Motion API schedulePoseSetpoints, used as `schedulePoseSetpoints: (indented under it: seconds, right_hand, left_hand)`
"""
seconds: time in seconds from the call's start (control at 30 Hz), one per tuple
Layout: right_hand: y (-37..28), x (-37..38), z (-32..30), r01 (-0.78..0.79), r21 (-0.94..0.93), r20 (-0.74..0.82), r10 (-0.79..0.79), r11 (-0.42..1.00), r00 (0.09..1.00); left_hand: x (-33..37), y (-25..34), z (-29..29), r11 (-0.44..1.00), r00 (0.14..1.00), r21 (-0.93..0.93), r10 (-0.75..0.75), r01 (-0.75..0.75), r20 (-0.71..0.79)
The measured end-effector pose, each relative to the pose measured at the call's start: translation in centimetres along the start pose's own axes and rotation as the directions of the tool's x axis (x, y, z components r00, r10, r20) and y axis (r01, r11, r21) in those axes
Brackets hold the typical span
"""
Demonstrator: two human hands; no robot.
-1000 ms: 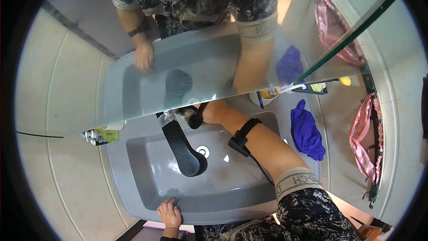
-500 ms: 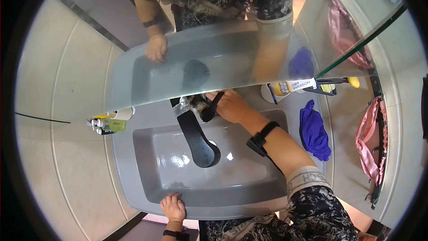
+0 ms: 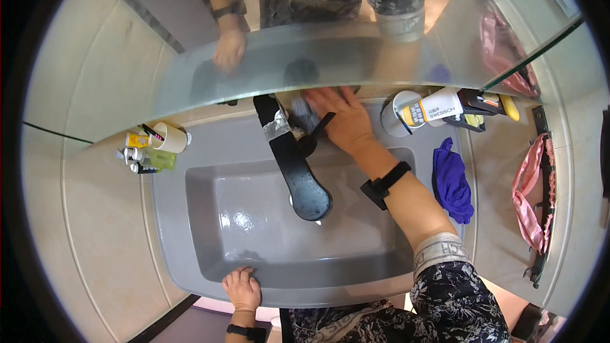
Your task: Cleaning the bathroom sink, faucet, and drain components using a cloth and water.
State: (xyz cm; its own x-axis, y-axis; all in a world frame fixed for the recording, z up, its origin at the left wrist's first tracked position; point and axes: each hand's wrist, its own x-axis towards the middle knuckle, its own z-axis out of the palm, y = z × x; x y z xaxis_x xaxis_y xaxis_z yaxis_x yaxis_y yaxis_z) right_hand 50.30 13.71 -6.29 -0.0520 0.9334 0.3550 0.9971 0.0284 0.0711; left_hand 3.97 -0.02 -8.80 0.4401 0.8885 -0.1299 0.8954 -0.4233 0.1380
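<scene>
My right hand (image 3: pixel 340 119) reaches behind the sink, just right of the black faucet (image 3: pixel 298 181), fingers stretched toward the wall. Some fingertips are hidden by the mirror's lower edge. A grey striped, crumpled-looking piece (image 3: pixel 304 113) shows between this hand and the faucet base; I cannot tell whether they touch. The faucet's dark lever (image 3: pixel 319 128) stands close by the palm. Silver tape (image 3: pixel 276 127) wraps part of the faucet body. My left hand (image 3: pixel 242 289) rests on the front rim of the grey sink (image 3: pixel 171 241), its fingers laid over the edge.
A purple cloth (image 3: pixel 452 181) lies on the sink's right ledge. Behind it stand a white cup (image 3: pixel 397 126), a white-and-yellow tube (image 3: pixel 432 108) and a black caddy (image 3: pixel 467 122). Another cup (image 3: pixel 170 138) and small bottles (image 3: pixel 155 159) are at left. A pink headband (image 3: pixel 526 200) hangs at right. The mirror (image 3: pixel 356 57) overhangs the back.
My right hand has shifted further back toward the wall, and the grey striped piece now shows beside it. My left hand stays on the rim. The view has shifted slightly.
</scene>
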Motion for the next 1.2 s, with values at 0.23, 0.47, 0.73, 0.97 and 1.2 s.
schedulePoseSetpoints:
  seconds: [0.23, 0.47, 0.73, 0.97, 1.2]
  right_hand:
    - [0.6, -1.2, 3.2, 0.128, 0.091, 0.136, -0.14, 0.988, 0.981]
    - [0.9, -1.1, -2.5, -0.261, 0.016, -0.21, 0.258, 0.965, 0.943]
    - [-1.6, -1.9, 1.6, -0.443, 0.12, -0.468, 0.444, 0.888, 0.764]
    - [-0.6, -0.4, -4.1, -0.597, 0.175, 0.029, 0.602, 0.783, 0.798]
    - [-0.2, -1.2, -2.3, -0.47, 0.053, -0.371, 0.455, 0.881, 0.81]
  left_hand:
    - [0.3, 0.5, 0.1, 0.999, 0.999, -0.039, 0.031, -0.032, -0.028]
    - [0.2, 0.6, -0.7, 0.997, 0.999, -0.08, -0.001, -0.002, -0.034]
    - [0.5, 0.6, -0.4, 0.996, 0.999, -0.088, 0.016, -0.02, -0.039]
    - [0.0, 0.3, -0.4, 0.998, 0.999, -0.061, 0.013, -0.015, -0.032]
    - [0.5, 0.3, -0.2, 0.998, 0.999, -0.063, 0.022, -0.024, -0.034]
